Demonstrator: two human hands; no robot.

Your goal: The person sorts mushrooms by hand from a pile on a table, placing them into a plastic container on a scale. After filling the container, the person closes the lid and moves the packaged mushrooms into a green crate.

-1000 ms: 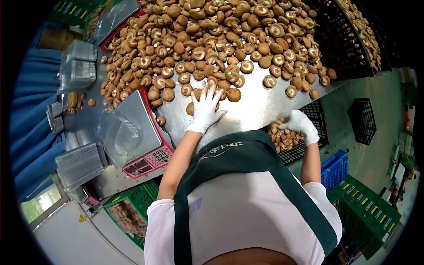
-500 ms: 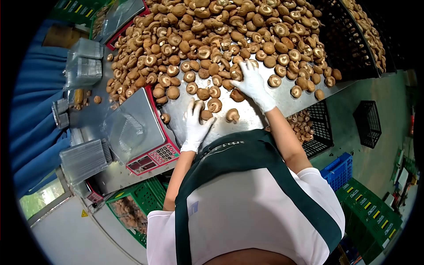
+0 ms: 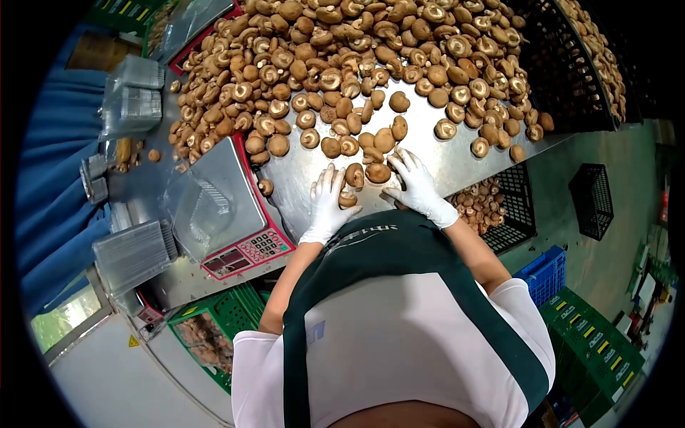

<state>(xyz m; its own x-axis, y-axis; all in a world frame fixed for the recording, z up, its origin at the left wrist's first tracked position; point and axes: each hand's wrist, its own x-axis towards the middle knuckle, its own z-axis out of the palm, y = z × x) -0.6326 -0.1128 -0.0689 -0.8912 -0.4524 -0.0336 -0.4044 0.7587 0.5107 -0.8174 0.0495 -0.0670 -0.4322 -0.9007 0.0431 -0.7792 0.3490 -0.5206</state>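
Note:
My left hand point(image 3: 330, 205), in a white glove, rests on the metal table with fingers spread. A shiitake mushroom point(image 3: 347, 199) lies in the gap between its thumb and fingers, touching or nearly so. My right hand point(image 3: 419, 188), also gloved, is open and low over the table near the apron. Its fingertips are beside a brown mushroom cap point(image 3: 378, 172). Another mushroom point(image 3: 354, 175) sits between the two hands. Just beyond them lie several loose mushrooms point(image 3: 384, 140), and behind these spreads a large pile of shiitake point(image 3: 314, 57).
A red-edged scale point(image 3: 246, 257) with a clear plastic tray point(image 3: 203, 214) stands left. Stacked clear trays point(image 3: 135, 260) are farther left. A black crate point(image 3: 571, 64) borders the pile at right; another crate of mushrooms point(image 3: 517, 207) is below the table edge. Green crates point(image 3: 592, 349) stand lower right.
My right hand has come back from the pile's edge toward my body, and several mushrooms now lie nearer me. My left hand has shifted slightly right and closer.

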